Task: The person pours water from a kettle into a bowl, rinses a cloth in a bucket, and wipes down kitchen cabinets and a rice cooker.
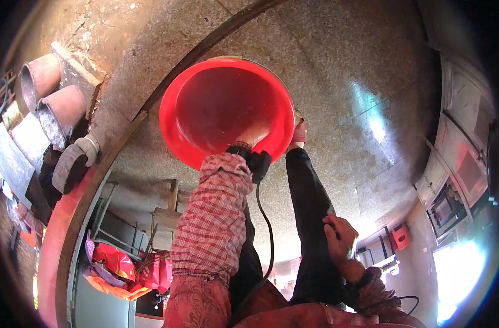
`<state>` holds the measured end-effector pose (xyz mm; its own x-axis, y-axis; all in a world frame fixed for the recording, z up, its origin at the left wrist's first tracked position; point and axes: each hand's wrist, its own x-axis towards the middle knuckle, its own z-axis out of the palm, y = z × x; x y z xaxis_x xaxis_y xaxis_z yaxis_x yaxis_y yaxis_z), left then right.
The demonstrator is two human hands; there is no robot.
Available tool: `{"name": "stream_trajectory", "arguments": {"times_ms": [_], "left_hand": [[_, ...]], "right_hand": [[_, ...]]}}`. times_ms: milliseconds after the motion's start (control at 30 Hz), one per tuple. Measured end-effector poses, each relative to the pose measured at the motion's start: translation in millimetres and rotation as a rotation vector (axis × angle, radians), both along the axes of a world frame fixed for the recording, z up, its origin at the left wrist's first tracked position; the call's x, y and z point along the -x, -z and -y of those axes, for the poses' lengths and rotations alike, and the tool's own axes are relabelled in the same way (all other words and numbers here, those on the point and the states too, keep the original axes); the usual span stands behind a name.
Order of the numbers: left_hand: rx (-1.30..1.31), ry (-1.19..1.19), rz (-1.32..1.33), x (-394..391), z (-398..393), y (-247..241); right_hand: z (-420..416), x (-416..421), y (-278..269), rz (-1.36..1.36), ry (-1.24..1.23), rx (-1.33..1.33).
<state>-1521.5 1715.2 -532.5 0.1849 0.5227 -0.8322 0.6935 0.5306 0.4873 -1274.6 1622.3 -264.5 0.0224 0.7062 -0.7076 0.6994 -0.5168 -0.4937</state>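
Observation:
A red plastic basin (pixel 288 127) stands on the floor before me, holding what looks like dark liquid (pixel 229 102). My left hand (pixel 255 134) reaches in over its near rim; the wrist shows, but the fingers are hidden below the surface. A black strap with a small black device (pixel 259 166) sits at that wrist, and a black cable (pixel 270 229) runs back from it. Over the forearm is a red-and-white checked sleeve cover (pixel 216 209). My right hand (pixel 342 240) rests beside my right leg, fingers loosely bent, with nothing visible in it.
My right foot (pixel 299 133) is close against the basin's right side. Two clay-coloured buckets (pixel 65 108) lie tipped at the left, beyond a raised ledge (pixel 114 151). Red and orange bags (pixel 118 262) sit at lower left. A red plastic stool (pixel 400 236) stands at right.

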Motion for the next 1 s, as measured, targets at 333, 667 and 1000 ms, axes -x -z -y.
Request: {"name": "stream_trajectory", "arguments": {"times_ms": [333, 667, 1000], "left_hand": [[-0.325, -0.135, -0.058, 57, 5, -60], [-0.523, -0.420, -0.509, 168, 9, -76], [-0.603, -0.327, -0.476, 159, 4, -80]], "right_hand": [[3, -1, 4, -0.020, -0.020, -0.035], [5, 2, 2, -0.021, -0.052, -0.072], [10, 4, 1, -0.036, -0.035, -0.039]]}}
